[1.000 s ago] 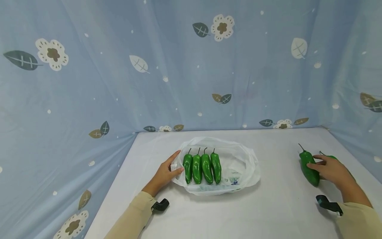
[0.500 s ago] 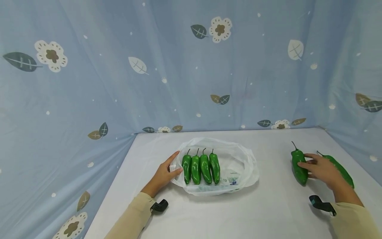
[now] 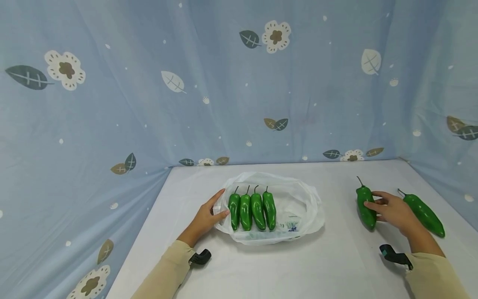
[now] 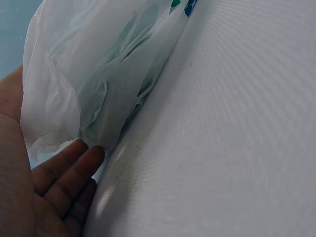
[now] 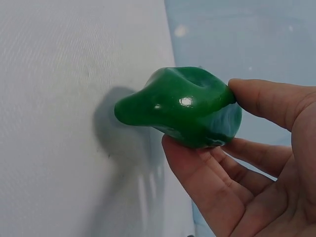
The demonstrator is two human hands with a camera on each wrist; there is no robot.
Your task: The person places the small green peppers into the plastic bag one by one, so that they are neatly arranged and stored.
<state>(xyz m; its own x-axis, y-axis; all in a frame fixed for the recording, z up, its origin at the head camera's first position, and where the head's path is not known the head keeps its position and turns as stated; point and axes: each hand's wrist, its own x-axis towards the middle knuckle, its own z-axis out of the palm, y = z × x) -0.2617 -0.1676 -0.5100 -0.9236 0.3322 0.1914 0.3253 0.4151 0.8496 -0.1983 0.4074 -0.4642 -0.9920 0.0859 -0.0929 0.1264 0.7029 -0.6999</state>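
Note:
My right hand (image 3: 392, 211) grips a green chili pepper (image 3: 366, 207), thumb on one side and fingers on the other. In the right wrist view the pepper (image 5: 182, 106) hangs over the white table, casting a shadow on it. My left hand (image 3: 203, 218) touches the left end of a white plastic bag (image 3: 313, 207), thumb and forefinger spread around its side. In the left wrist view the loosely bent fingers (image 4: 74, 182) lie by the bag's crumpled edge (image 4: 52, 108). Several green peppers (image 3: 245, 211) lie side by side in the bag's left part, stems pointing away.
Another green pepper (image 3: 425, 214) lies on the white table (image 3: 284, 270) at the right, beyond my right wrist. A blue patterned curtain (image 3: 224, 83) hangs along the table's back and sides. Black wrist cameras (image 3: 201, 257) sit at both sleeves.
My right hand has carried its pepper leftward, away from the other pepper at the right, which now shows fully. The left hand and the bag stay in place.

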